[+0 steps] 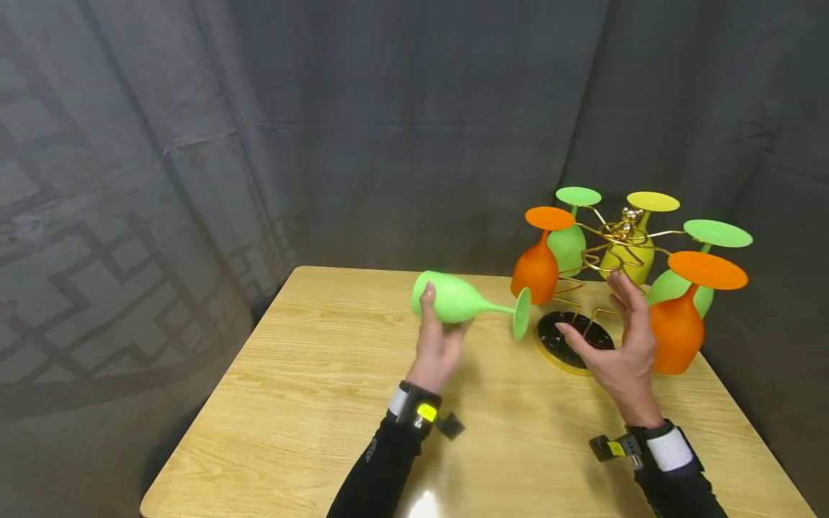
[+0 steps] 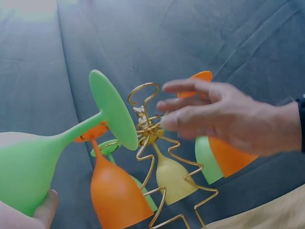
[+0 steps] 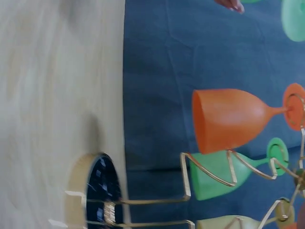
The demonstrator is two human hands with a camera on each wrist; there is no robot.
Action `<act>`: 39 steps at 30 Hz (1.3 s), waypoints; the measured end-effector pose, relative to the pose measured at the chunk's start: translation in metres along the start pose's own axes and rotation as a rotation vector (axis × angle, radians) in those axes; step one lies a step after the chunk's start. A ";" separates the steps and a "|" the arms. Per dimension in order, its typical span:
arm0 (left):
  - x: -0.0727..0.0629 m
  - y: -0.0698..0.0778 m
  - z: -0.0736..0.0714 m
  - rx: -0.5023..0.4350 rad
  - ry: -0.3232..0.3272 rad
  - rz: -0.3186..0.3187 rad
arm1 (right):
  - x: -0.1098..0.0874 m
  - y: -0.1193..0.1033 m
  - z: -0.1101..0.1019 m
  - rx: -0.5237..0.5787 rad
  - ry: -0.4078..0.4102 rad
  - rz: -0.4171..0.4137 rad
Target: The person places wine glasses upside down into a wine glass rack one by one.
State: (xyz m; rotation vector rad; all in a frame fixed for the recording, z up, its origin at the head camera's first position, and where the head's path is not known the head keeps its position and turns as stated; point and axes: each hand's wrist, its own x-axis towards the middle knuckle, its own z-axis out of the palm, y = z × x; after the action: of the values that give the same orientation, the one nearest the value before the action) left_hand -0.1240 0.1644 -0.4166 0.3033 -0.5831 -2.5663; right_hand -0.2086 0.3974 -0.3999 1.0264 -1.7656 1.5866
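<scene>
My left hand (image 1: 437,356) grips a light green goblet (image 1: 453,296) by its bowl, above the table. The goblet lies on its side in the air, its stem and round foot pointing right toward the rack. In the left wrist view that foot (image 2: 112,109) overlaps an orange goblet (image 2: 116,191) hung upside down. My right hand (image 1: 622,352) is in front of the gold wire rack (image 1: 602,262), thumb and fingers spread apart with nothing between them. Nearest to it, on its right, hangs another orange goblet (image 1: 676,334), partly hidden by the hand.
Upside down around the rack also hang a yellow goblet (image 1: 637,262) and green goblets, one back left (image 1: 566,248) and one at right (image 1: 670,286). The rack's round black base (image 1: 563,332) stands on the wooden table (image 1: 311,374). Grey curtains (image 1: 414,144) hang behind.
</scene>
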 end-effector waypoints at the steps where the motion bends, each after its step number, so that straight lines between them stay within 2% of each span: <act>1: 0.000 -0.001 0.001 -0.009 0.001 -0.007 | -0.002 0.001 0.001 -0.001 -0.025 0.021; 7: -0.003 -0.006 0.003 -0.036 -0.004 -0.029 | -0.015 0.015 0.013 0.011 -0.142 0.122; 11: -0.004 -0.011 0.004 -0.058 -0.001 -0.049 | -0.022 0.028 0.023 0.070 -0.216 0.200; 14: -0.005 -0.017 0.006 -0.066 -0.020 -0.066 | -0.026 0.029 0.032 0.155 -0.264 0.221; 17: -0.006 -0.024 0.009 -0.066 -0.040 -0.078 | -0.028 0.026 0.041 0.291 -0.280 0.220; 21: -0.008 -0.032 0.012 -0.064 -0.052 -0.096 | -0.031 0.020 0.052 0.416 -0.257 0.202; 25: -0.011 -0.039 0.014 -0.076 -0.040 -0.113 | -0.030 0.012 0.060 0.346 -0.190 0.157; 29: -0.014 -0.044 0.016 -0.084 -0.042 -0.115 | -0.026 0.004 0.065 0.273 -0.122 0.179; 32: -0.016 -0.046 0.019 -0.094 -0.047 -0.117 | -0.024 0.001 0.067 0.271 -0.079 0.202; 39: -0.017 -0.052 0.021 -0.133 -0.047 -0.130 | -0.025 0.005 0.069 0.457 -0.002 0.155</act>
State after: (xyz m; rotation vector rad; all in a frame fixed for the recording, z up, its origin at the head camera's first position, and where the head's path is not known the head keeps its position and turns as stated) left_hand -0.1376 0.2215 -0.4200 0.2433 -0.4185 -2.7289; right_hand -0.1919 0.3339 -0.4336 1.1100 -1.5463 2.1518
